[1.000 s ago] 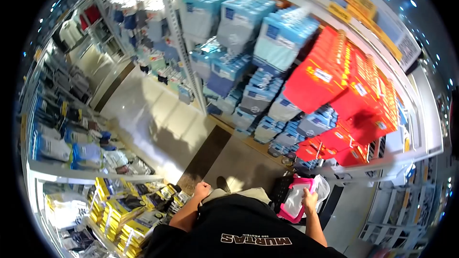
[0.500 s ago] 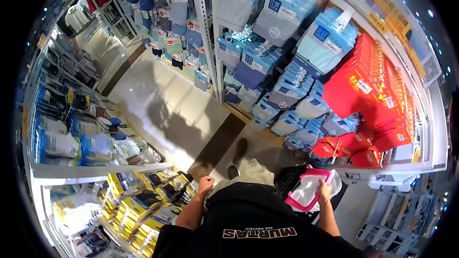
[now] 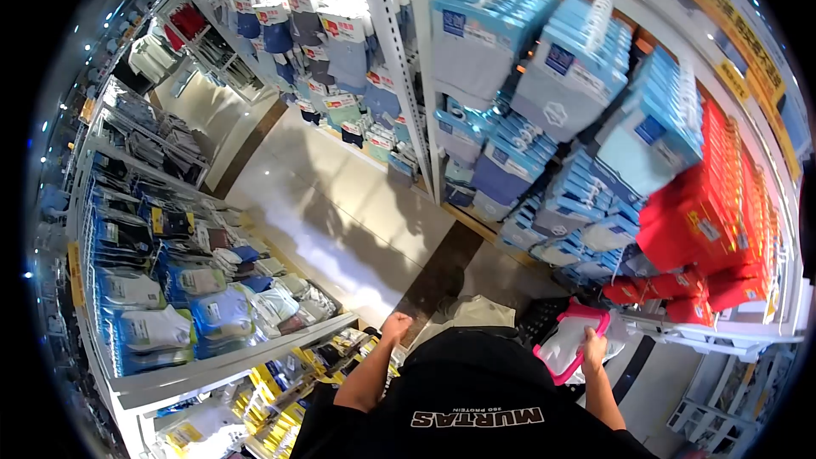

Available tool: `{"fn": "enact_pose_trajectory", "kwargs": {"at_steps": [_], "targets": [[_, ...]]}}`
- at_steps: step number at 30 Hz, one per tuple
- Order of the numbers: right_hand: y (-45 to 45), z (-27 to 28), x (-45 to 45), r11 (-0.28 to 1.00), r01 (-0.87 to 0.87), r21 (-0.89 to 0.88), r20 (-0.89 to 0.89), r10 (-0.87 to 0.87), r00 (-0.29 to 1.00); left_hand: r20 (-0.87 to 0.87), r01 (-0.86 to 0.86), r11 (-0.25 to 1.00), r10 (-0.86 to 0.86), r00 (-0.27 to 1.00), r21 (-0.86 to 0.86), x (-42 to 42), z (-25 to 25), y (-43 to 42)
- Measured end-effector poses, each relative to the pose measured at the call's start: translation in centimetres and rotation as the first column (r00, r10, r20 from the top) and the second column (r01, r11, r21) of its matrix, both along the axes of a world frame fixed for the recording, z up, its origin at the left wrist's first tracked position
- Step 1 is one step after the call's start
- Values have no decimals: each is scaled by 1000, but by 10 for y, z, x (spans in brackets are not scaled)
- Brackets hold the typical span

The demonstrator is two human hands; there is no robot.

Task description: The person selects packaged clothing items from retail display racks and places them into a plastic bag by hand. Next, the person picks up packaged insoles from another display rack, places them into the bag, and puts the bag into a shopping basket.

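My left hand [image 3: 396,328] is closed in a loose fist in front of my body, with nothing visible in it. It hangs above the aisle floor, close to the sock shelf's corner. Low on the right, my right hand [image 3: 593,347] grips the edge of a pink-rimmed container [image 3: 554,367] with a translucent white middle. Directly beside that container is a black mesh basket [image 3: 537,323], partly hidden by it and by my shirt. Whether the two are joined, I cannot tell.
Packs of socks [image 3: 157,327] fill the left shelf, with yellow packs [image 3: 285,425] below. Blue-carded underwear packs [image 3: 569,68] and red packs [image 3: 697,204] hang on the right rack. A white upright post [image 3: 398,68] edges the tiled aisle [image 3: 340,212].
My view has moved forward along the aisle, so the racks appear closer and shifted. My right hand still holds the pink-rimmed container. My left hand stays closed.
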State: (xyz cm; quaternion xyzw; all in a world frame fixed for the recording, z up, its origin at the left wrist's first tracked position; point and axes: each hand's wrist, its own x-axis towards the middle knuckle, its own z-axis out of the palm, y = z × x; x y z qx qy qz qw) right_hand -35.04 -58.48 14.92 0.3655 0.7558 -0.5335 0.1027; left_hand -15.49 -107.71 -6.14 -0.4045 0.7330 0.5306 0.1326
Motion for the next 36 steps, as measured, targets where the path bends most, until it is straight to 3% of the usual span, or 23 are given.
{"fn": "enact_pose_trajectory", "kwargs": {"at_steps": [6, 7, 9, 11, 13, 14, 15, 16, 18, 22, 23, 24, 26, 29, 31, 34, 36], "targets": [[-60, 1, -19, 991, -85, -103, -101, 75, 992, -83, -62, 982, 48, 995, -177, -52, 34, -76], [-72, 6, -20, 988, -58, -145, -65, 49, 997, -118, -45, 985, 25, 993, -169, -53, 42, -85], [-101, 23, -27, 999, -32, -1, -12, 32, 999, -139, 17, 990, -36, 990, -138, -66, 48, -101], [-116, 12, -29, 996, -9, -94, -82, 1, 997, -99, 133, 977, -151, 984, -164, -71, 53, -108], [-139, 22, -33, 1000, -27, -9, -146, 25, 989, -58, 294, 942, -306, 950, -160, -74, 59, -108], [-131, -15, -25, 920, -206, 334, -450, 348, 823, -61, 367, 913, -382, 922, -179, -75, 70, -106], [-146, -18, -27, 989, -63, 130, -167, 84, 982, 44, 431, 892, -429, 902, -135, -78, 67, -112], [-161, 0, -30, 998, -30, 48, -86, 34, 996, 9, 496, 854, -501, 865, -154, -77, 55, -124], [-187, 18, -29, 1000, 17, -6, -95, -18, 995, -70, 572, 792, -596, 800, -211, -78, 43, -150], [-236, 24, -19, 977, -1, 213, -44, 11, 999, 45, 634, 764, -634, 772, -121, -109, 59, -219], [-251, 35, -14, 952, -38, 304, -22, 47, 999, 76, 487, 873, -488, 869, 34, -116, 51, -238], [-263, 37, -8, 944, -68, 322, 5, 70, 998, 24, 435, 898, -438, 899, 72, -123, 48, -257], [-283, 40, 2, 922, -150, 357, 62, 137, 989, -2, 466, 885, -466, 885, 13, -138, 49, -293], [-315, 51, 24, 936, -173, 308, 82, 155, 985, 46, 479, 875, -477, 878, -66, -152, 58, -327], [-328, 53, 42, 943, -163, 290, 103, 139, 985, 17, 440, 898, -440, 898, -10, -148, 52, -342], [-341, 30, 70, 981, -11, 193, -36, 18, 999, 16, 429, 901, -431, 902, 58, -135, 50, -350], [-357, 36, 79, 969, 52, 242, -116, -24, 993, 37, 476, 875, -480, 876, 85, -123, 46, -353]]}}
